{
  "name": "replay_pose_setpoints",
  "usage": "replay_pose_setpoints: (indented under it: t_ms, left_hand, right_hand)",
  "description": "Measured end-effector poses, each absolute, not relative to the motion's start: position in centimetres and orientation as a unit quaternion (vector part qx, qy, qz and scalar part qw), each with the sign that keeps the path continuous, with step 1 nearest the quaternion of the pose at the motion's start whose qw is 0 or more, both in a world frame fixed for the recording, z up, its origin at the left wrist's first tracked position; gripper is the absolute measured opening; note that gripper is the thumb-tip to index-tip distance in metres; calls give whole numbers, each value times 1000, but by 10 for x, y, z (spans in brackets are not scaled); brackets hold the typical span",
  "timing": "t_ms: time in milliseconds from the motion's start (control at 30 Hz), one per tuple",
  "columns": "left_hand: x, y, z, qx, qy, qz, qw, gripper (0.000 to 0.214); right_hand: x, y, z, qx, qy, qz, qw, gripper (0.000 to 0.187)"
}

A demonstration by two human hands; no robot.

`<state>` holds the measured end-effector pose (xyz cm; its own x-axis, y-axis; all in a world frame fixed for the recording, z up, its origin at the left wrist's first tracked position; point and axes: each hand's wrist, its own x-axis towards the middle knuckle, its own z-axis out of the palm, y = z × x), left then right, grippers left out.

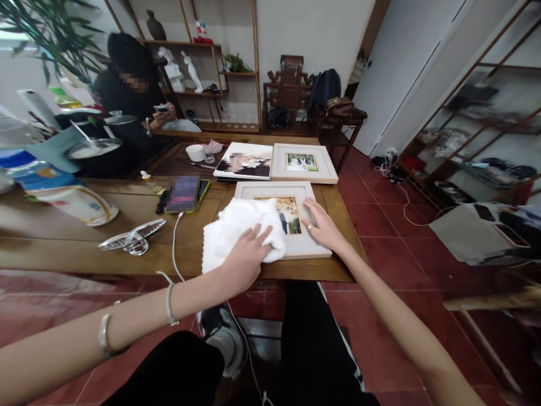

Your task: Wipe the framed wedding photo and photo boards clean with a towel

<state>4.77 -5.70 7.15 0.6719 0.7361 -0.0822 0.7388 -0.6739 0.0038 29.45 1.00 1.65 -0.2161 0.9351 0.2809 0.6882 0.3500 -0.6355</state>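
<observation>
cloth (pixel 236 228): white | picture frame (pixel 296 248): pale cream | table (pixel 139 237): brown wood | floor (pixel 380 214): red tiles

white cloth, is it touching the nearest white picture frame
Touching. The head view shows the white cloth lying over the white picture frame, under the left hand.

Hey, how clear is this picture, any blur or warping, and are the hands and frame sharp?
Head view: left hand, white cloth, right hand and picture frame are sharp in soft, even light; the edges bow, fisheye-like; the package far left and shelves at right are smeared.
</observation>
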Motion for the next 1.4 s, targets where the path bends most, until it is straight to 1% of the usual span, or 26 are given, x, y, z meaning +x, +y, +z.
replay_pose_setpoints:
  t_ms: [100, 167, 233, 267, 333, 433, 533, 700, 800, 900, 1000, 1100, 1167, 1400]
  left_hand:
    - [45, -57, 60, 912, 410, 1, 15, 46]
    - [43, -56, 54, 912, 409, 22, 16, 47]
    - [42, -56, 50, 912, 408, 46, 19, 48]
    - [42, -56, 47, 911, 408, 58, 20, 48]
    - [41, -56, 43, 909, 409, 77, 21, 49]
    - [41, -54, 41, 909, 407, 84, 22, 50]
    - [37, -47, 46, 907, 413, 78, 21, 53]
    - [16, -29, 55, 880, 454, 133, -37, 52]
    - [4, -19, 50, 876, 456, 150, -51, 51]
    - [3, -14, 40, 885, 445, 129, -35, 48]
    - [11, -14, 30, 893, 436, 111, -26, 44]
    - [19, -17, 25, 891, 438, 113, -37, 39]
    - [20, -18, 23, 889, 441, 118, -40, 38]
    - [19, -18, 22, 887, 443, 121, -39, 36]
  right_hand:
    - [296, -15, 14, -576, -684, 238, 380, 76]
    - [297, -32, 14, -598, -597, 317, 431, 82]
    - [297, -45, 18, -603, -489, 413, 476, 83]
    - [297, -50, 21, -599, -437, 462, 486, 80]
    - [295, -57, 29, -578, -365, 552, 477, 69]
    - [292, -62, 39, -534, -334, 629, 455, 49]
    - [293, -68, 42, -523, -311, 621, 494, 38]
    - [325, -90, 48, -541, -280, 585, 535, 31]
    - [361, -95, 67, -559, -265, 540, 571, 26]
    - [389, -82, 97, -567, -265, 486, 610, 20]
    - [401, -49, 124, -549, -295, 452, 639, 19]
    - [400, -2, 136, -520, -312, 439, 663, 23]
    - [396, 33, 132, -505, -302, 460, 665, 18]
    - [375, 141, 93, -493, -246, 499, 669, 22]
